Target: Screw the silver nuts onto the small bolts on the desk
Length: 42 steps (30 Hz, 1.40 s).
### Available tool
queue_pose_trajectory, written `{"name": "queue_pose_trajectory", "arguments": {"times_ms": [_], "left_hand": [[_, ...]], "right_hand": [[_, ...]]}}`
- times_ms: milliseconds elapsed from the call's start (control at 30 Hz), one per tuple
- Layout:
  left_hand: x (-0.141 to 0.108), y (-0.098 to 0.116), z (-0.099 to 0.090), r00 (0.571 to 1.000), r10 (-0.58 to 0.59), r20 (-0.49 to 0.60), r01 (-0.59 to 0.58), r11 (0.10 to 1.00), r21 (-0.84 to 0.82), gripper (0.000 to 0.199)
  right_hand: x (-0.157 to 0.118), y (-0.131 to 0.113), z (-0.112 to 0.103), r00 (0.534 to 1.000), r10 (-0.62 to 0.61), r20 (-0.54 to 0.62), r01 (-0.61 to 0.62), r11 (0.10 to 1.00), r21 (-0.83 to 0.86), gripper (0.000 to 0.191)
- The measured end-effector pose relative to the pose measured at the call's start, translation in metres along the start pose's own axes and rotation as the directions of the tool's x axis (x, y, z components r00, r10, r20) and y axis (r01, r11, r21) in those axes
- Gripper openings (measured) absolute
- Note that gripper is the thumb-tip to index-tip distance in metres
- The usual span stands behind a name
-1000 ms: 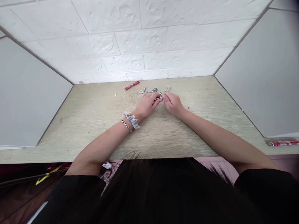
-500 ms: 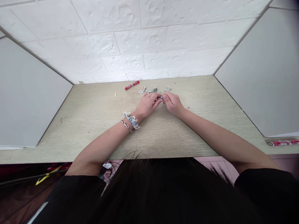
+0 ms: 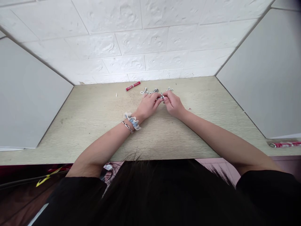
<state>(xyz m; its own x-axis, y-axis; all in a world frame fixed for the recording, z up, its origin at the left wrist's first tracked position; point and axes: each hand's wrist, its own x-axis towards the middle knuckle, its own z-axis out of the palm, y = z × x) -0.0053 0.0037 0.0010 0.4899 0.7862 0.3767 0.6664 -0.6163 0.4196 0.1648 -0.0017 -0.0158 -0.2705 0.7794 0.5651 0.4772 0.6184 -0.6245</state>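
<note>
Close together near the back of the desk, both hands work on one small silvery bolt (image 3: 159,99). My left hand (image 3: 148,105) pinches its shank between thumb and fingers. At the other end, my right hand (image 3: 173,102) is closed with thumb and forefinger on the bolt, where a small metal ring (image 3: 162,95) shows upright; whether this is a washer or a nut I cannot tell. Just beyond my left fingers lie another bolt (image 3: 145,90), a pale washer (image 3: 142,92) and a larger round metal piece (image 3: 156,90). A small nut (image 3: 172,89) rests behind my right hand.
A red tube (image 3: 133,86) lies on the wooden desk (image 3: 94,125) by the white brick wall (image 3: 131,40). Grey panels rise at the left (image 3: 28,100) and right (image 3: 265,75). Another red tube (image 3: 284,144) sits at the right edge.
My right fingers have shifted slightly around the bolt's end, and the metal ring there now shows more plainly. My left hand has stayed almost still.
</note>
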Motion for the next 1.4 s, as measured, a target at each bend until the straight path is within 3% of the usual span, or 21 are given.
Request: {"name": "queue_pose_trajectory", "arguments": {"times_ms": [267,433,733,867,1033,1233,1400], "left_hand": [[0.0015,-0.0033,0.0010,0.999,-0.040,-0.017,0.039,0.999,-0.026,0.033],[-0.0001,-0.0001,-0.0004,1.000,-0.002,0.009,0.003,1.000,-0.016,0.033],[-0.0002,-0.0021,0.0005,1.000,0.011,-0.027,-0.011,1.000,0.002,0.032],[-0.0003,-0.0018,0.0010,0.999,0.027,-0.023,-0.026,1.000,0.009,0.030],[-0.0003,0.0003,0.0003,0.999,0.039,-0.012,-0.039,0.999,0.018,0.026],[0.0001,0.0005,-0.0001,0.999,0.034,0.007,-0.034,0.999,0.012,0.022],[-0.0005,0.0004,-0.0009,0.999,0.023,0.030,-0.023,1.000,-0.007,0.023]], "right_hand": [[-0.0006,0.0016,0.0042,1.000,-0.004,-0.003,0.004,1.000,0.003,0.017],[-0.0031,0.0035,0.0048,0.999,-0.013,-0.033,0.013,1.000,0.002,0.030],[-0.0022,-0.0011,-0.0001,0.997,0.076,0.006,-0.076,0.997,0.009,0.031],[0.0005,-0.0003,-0.0001,0.998,0.054,-0.039,-0.054,0.999,0.011,0.049],[0.0028,-0.0002,-0.0001,0.992,0.118,-0.046,-0.114,0.991,0.070,0.062],[0.0018,-0.0014,-0.0008,0.991,0.127,0.044,-0.130,0.989,0.071,0.066],[0.0026,-0.0026,-0.0007,0.996,0.084,0.017,-0.084,0.996,0.027,0.062]]}}
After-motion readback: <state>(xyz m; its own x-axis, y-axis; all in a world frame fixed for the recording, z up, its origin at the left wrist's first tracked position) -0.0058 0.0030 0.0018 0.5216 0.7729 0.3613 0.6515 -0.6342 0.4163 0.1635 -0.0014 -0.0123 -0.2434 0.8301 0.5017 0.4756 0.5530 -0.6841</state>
